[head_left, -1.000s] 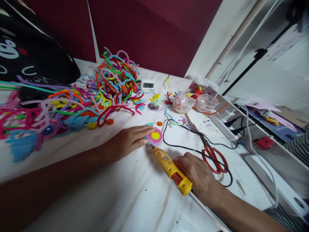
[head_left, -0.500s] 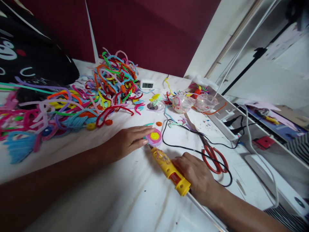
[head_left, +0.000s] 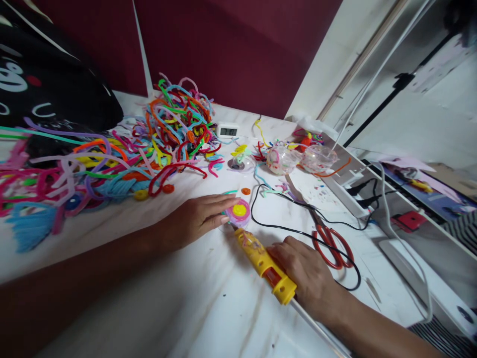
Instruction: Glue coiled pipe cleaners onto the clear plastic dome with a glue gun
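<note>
My right hand (head_left: 303, 268) is closed around a yellow hot glue gun (head_left: 263, 261), a long glue stick trailing from its back end. The gun's nozzle points at the lower edge of a round pipe-cleaner coil (head_left: 239, 211) with a yellow centre, a pink ring and a lilac outer ring. My left hand (head_left: 203, 216) pinches this coil from its left side, fingertips on its rim. A bit of teal pipe cleaner (head_left: 231, 192) shows behind the fingers. Just past the coil lies a small orange coil (head_left: 246, 191).
Red-handled scissors (head_left: 333, 246) lie right of my right hand, crossed by the black cord (head_left: 286, 228). A heap of pipe cleaners (head_left: 179, 117) covers the back left. Clear plastic balls (head_left: 282, 160), a small digital clock (head_left: 228, 131) and a power strip (head_left: 348, 196) stand farther back.
Almost nothing differs. The view shifts very slightly, while both hands keep the same hold on the coil and the glue gun.
</note>
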`<state>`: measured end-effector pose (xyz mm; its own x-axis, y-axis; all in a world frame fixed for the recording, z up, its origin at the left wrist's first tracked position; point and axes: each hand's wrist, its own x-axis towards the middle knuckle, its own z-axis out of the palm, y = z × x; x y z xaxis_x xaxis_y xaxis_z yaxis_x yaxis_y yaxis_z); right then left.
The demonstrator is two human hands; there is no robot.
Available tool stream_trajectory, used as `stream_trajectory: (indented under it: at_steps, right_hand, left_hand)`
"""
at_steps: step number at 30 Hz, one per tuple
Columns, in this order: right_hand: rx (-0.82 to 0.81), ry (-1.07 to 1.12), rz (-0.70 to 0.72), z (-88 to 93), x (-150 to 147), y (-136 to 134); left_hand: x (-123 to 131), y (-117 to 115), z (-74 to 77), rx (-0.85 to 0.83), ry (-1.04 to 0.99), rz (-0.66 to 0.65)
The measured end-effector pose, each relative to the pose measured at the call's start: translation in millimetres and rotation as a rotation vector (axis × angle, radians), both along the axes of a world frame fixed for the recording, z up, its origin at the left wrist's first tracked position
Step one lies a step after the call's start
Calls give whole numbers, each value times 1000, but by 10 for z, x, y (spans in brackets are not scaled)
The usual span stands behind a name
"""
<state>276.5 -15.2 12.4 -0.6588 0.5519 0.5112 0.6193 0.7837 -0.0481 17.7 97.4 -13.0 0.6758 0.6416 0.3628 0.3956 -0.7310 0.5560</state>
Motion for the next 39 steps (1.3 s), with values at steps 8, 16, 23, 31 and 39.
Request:
stream_trajectory:
  at_steps: [8,16,23,31,39]
  right_hand:
    - [-33,5,-13,-4,10,-17]
    - [-6,39,-3,25,-4,-19]
    - [-23,51,-16,15,23,-41]
    - [-56,70,-2,5,25,-45]
    - [-58,127,9,23,42,-70]
  left_hand:
    - [-7,13,-2,3,0,-8]
    - [-11,2,34,9,38,-7]
    - [-12,4,41,33,18,-25]
    - [-3,-31,67,9,14,-8]
    - [10,-18,39,28,-44,-19]
